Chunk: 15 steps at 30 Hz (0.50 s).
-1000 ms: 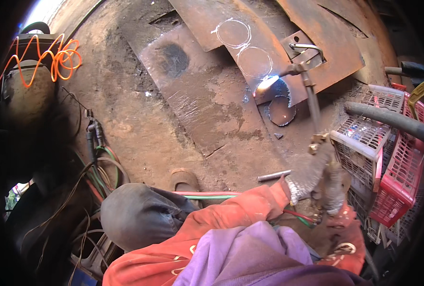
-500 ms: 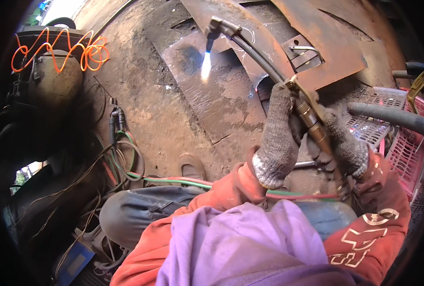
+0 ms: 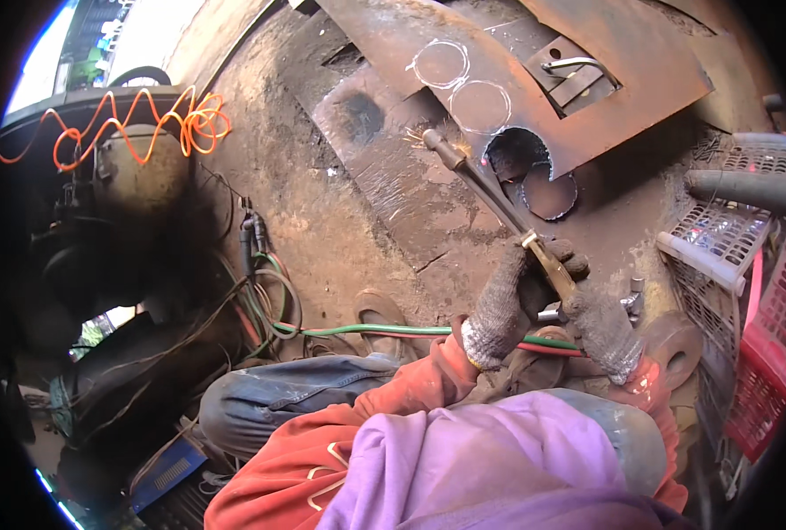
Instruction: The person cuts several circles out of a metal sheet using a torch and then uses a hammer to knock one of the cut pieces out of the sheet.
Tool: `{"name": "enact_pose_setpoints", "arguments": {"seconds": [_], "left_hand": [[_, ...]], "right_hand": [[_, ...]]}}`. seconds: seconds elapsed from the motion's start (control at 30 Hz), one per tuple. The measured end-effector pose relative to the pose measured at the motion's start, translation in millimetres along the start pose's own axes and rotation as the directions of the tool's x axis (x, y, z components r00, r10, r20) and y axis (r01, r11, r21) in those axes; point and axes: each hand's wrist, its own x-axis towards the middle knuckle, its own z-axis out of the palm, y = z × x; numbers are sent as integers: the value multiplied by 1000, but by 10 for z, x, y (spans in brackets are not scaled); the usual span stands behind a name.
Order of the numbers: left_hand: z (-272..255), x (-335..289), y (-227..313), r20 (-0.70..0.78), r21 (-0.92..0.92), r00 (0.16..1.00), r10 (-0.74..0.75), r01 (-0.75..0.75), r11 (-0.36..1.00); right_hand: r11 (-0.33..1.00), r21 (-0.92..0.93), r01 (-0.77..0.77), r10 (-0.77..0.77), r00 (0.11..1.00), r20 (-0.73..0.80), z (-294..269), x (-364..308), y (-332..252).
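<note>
A cutting torch (image 3: 496, 201) slants up and left from my gloved hands, its head low over the rusty steel. Small sparks show beside the head. My left hand (image 3: 506, 296), in a grey knitted glove, is closed round the front of the brass-coloured handle. Farther back, my right hand (image 3: 603, 327) wraps the handle's rear end. Beside the torch lies a steel plate (image 3: 622, 97) bearing two chalk circles and a round cut hole (image 3: 516, 152) with a glowing spot on its rim. A round steel disc (image 3: 550, 192) lies just below that hole.
Green and red hoses (image 3: 393, 330) run across my feet. An orange coiled hose (image 3: 145, 124) hangs at the left near a dirty tank (image 3: 143, 172). Plastic baskets (image 3: 768, 380) and a thick pipe (image 3: 742, 187) stand at the right. A ring-shaped metal piece (image 3: 675, 358) sits near my right knee.
The torch head has come down toward the steel, and sparks replace the long visible flame. Both hands still hold the torch. The cut hole and disc now show clearly as the view has shifted.
</note>
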Motion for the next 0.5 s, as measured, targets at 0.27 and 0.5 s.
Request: {"name": "enact_pose_setpoints", "arguments": {"seconds": [0.27,0.5], "left_hand": [[166,40,49,-241,175,971,0,43,984],[149,139,184,-250,193,968,25,24,981]], "right_hand": [[730,654,-200,360,925,-119,-100,176,-286],[808,499,-313,400,913,-75,-267,346,-327]]}}
